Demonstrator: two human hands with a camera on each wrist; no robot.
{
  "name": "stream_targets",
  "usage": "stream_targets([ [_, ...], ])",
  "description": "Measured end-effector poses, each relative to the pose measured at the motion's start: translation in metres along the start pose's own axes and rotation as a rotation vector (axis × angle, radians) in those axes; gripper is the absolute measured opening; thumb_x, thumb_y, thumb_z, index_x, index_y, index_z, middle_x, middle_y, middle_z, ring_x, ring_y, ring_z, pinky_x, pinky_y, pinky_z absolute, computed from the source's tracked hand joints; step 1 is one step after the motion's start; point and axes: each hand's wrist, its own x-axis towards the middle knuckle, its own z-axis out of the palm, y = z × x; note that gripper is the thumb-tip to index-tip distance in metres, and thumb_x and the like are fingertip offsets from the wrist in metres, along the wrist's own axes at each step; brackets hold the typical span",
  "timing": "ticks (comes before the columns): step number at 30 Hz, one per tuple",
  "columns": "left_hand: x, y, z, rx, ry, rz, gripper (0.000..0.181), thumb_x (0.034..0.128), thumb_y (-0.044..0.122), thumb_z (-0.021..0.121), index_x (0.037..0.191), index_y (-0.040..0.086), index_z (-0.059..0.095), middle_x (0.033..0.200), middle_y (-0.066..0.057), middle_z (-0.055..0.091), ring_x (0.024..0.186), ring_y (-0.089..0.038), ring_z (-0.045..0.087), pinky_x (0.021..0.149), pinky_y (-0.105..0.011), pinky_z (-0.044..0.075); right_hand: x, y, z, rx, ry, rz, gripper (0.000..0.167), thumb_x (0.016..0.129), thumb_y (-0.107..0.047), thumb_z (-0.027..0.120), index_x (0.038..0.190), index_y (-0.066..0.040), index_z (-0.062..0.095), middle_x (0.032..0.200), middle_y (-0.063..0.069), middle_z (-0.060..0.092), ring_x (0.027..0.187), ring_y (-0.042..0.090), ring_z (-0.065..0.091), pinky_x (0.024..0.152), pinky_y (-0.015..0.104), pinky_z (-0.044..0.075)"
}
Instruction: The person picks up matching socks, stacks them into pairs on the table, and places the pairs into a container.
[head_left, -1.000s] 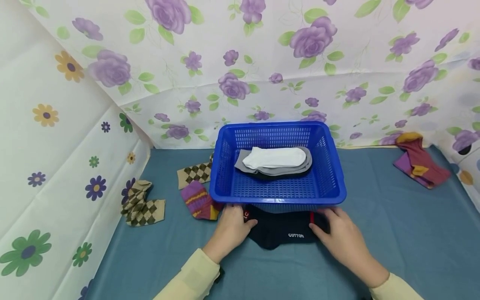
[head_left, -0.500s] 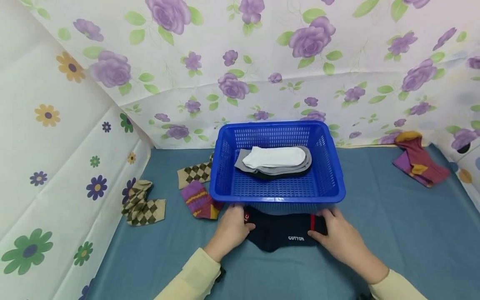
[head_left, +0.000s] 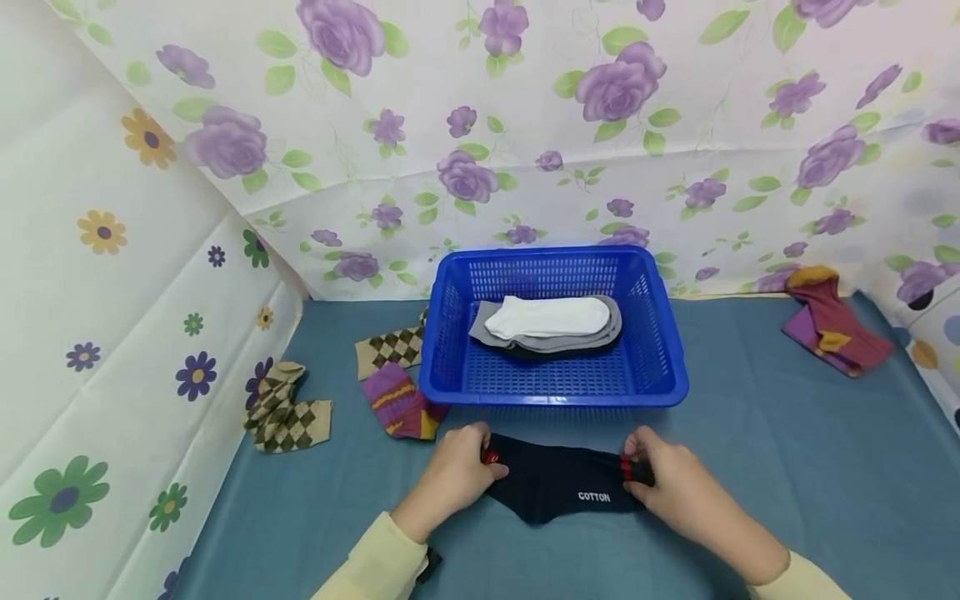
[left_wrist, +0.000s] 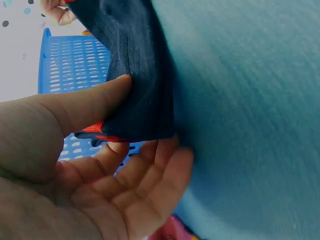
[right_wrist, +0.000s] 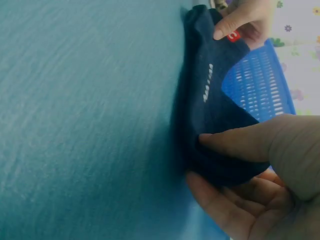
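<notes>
A dark navy sock (head_left: 562,475) with white COTTON lettering and red marks stretches between both hands, in front of the basket. My left hand (head_left: 453,468) pinches its left end, thumb on top and the other fingers beneath in the left wrist view. At the opposite end, my right hand (head_left: 675,479) grips the sock between thumb and fingers. The sock's middle dips toward me. Behind it stands a blue basket (head_left: 555,401), holding a white sock (head_left: 551,317) on a grey sock (head_left: 613,333), with something black (head_left: 536,356) under them.
Left of the basket lie a checked sock (head_left: 390,350), partly hidden by the basket, and a purple striped sock (head_left: 397,404). Farther left is a crumpled checked sock (head_left: 307,423). A maroon-and-yellow sock (head_left: 840,329) lies far right. Flowered cloth walls (head_left: 420,100) edge the blue surface.
Both hands have drawn the navy sock toward me, away from the basket's front. It now sags in the middle, and its right end is gathered in the right hand's fingers.
</notes>
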Motion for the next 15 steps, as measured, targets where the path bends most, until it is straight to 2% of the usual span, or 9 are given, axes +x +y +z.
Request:
stream_targets([
  [2,-0.002,0.001,-0.003,-0.032,-0.035,0.009,0.035,0.0774,0.024,0.077,0.073,0.01,0.045,0.06,0.002,0.033,0.052,-0.012,0.034,0.046,-0.027,0.025,-0.002,-0.001,-0.003,0.019,-0.02,-0.001,0.048,0.069,-0.014,0.082,0.11,-0.015,0.057,0.092,0.004,0.069,0.085,0.019,0.066,0.071,0.04,0.054],
  [4,-0.004,0.001,-0.007,-0.057,-0.063,0.027,0.035,0.0797,0.025,0.075,0.074,0.011,0.043,0.061,0.003,0.033,0.052,-0.012,0.032,0.047,-0.026,0.024,-0.003,-0.003,-0.007,0.039,-0.048,-0.023,0.049,0.071,-0.017,0.081,0.116,-0.017,0.059,0.097,0.002,0.07,0.089,0.015,0.066,0.073,0.037,0.055],
  [7,-0.008,0.003,-0.016,-0.085,-0.077,0.062,0.035,0.0814,0.025,0.073,0.074,0.011,0.042,0.06,0.003,0.032,0.051,-0.011,0.031,0.047,-0.026,0.024,-0.007,-0.006,-0.019,0.085,-0.09,-0.089,0.034,0.077,-0.025,0.077,0.108,-0.021,0.064,0.09,-0.008,0.068,0.077,0.004,0.063,0.062,0.026,0.052],
  [10,-0.012,0.006,-0.027,-0.096,-0.067,0.091,0.034,0.0817,0.026,0.073,0.074,0.01,0.044,0.059,0.003,0.033,0.049,-0.011,0.032,0.046,-0.025,0.026,-0.01,-0.011,-0.035,0.124,-0.09,-0.154,0.02,0.082,-0.032,0.072,0.099,-0.026,0.063,0.08,-0.015,0.064,0.064,-0.002,0.056,0.052,0.02,0.046],
  [15,-0.015,0.015,-0.049,-0.107,-0.05,0.149,0.037,0.0811,0.029,0.073,0.072,0.008,0.043,0.057,0.003,0.033,0.046,-0.008,0.03,0.045,-0.023,0.025,-0.011,-0.022,-0.062,0.112,-0.007,-0.219,0.017,0.081,-0.029,0.072,0.094,-0.032,0.061,0.08,-0.017,0.063,0.062,-0.004,0.056,0.05,0.019,0.046],
])
